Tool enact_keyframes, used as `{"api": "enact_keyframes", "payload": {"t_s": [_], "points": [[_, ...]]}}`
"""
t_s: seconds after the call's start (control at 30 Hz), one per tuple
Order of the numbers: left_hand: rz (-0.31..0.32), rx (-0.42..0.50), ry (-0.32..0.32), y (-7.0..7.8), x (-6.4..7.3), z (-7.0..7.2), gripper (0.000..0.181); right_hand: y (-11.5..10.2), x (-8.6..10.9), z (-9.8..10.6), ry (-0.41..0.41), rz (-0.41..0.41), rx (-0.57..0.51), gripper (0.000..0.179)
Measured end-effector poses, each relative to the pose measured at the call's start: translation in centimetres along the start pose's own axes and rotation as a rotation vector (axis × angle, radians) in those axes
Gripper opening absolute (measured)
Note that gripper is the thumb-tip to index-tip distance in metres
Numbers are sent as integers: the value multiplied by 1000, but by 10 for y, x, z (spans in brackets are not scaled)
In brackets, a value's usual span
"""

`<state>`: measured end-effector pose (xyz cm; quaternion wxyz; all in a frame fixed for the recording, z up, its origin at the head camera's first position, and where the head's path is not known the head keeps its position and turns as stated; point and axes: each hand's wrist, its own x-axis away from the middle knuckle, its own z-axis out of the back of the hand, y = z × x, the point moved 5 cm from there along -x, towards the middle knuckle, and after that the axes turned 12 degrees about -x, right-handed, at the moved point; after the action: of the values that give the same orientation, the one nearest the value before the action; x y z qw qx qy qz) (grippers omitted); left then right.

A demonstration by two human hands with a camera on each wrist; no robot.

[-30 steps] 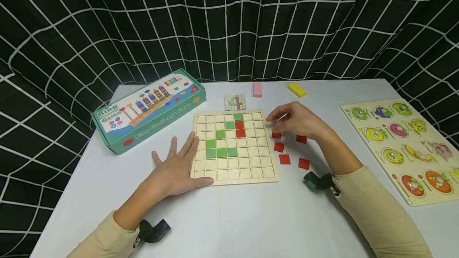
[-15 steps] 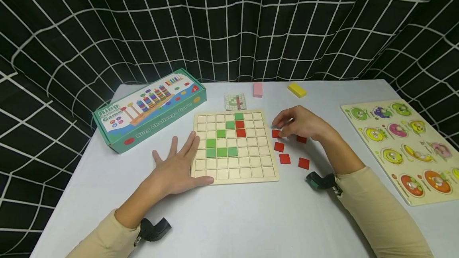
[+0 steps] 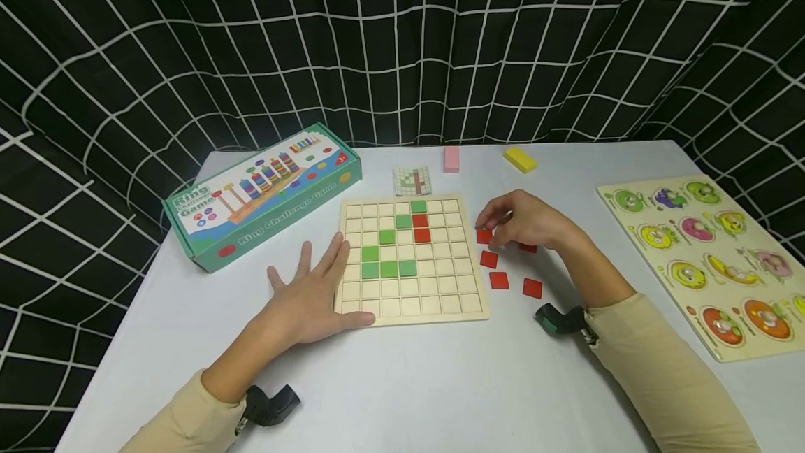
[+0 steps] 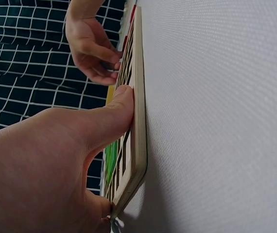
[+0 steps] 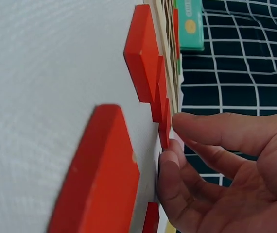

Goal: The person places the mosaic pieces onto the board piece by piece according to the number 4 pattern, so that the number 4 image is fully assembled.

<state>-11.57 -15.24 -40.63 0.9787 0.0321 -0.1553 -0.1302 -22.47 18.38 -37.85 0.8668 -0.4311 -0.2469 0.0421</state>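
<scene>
A square wooden grid board [image 3: 443,306] lies flat on the table, with several green tiles [image 3: 388,269] and two red tiles [image 3: 421,235] set in its squares. My left hand [image 3: 308,303] rests at its left side, fingers spread straight, fingertips over the left edge; in the left wrist view the thumb [image 4: 121,109] presses on the board's top. To the right of the board, my right hand [image 3: 525,219] pinches a loose red tile [image 3: 483,236] between thumb and fingertips at the table surface. The right wrist view shows that red tile [image 5: 164,128] beside the thumb.
Several more loose red tiles [image 3: 499,280] lie right of the board, one partly under the right hand. A small pattern card [image 3: 412,180], a pink block [image 3: 451,159] and a yellow block [image 3: 520,159] lie behind. A game box [image 3: 264,194] stands left, a fruit puzzle board [image 3: 704,257] right.
My right hand has moved slightly right and toward me, from the board's upper right edge to the nearest loose red tile, its fingertips closing on it. The left hand has stayed put.
</scene>
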Motion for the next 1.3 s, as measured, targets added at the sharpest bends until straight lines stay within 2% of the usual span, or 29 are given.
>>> {"api": "enact_keyframes", "payload": {"t_s": [0.43,0.87,1.3], "points": [[-5,13,2,0,0,0,124,-1,-1,-3,30,-15,45,30],[-7,8,4,1,0,1,124,-2,-1,-5,55,15,78,28],[4,27,-11,0,1,0,123,-4,0,-4,70,10,72,29]]}}
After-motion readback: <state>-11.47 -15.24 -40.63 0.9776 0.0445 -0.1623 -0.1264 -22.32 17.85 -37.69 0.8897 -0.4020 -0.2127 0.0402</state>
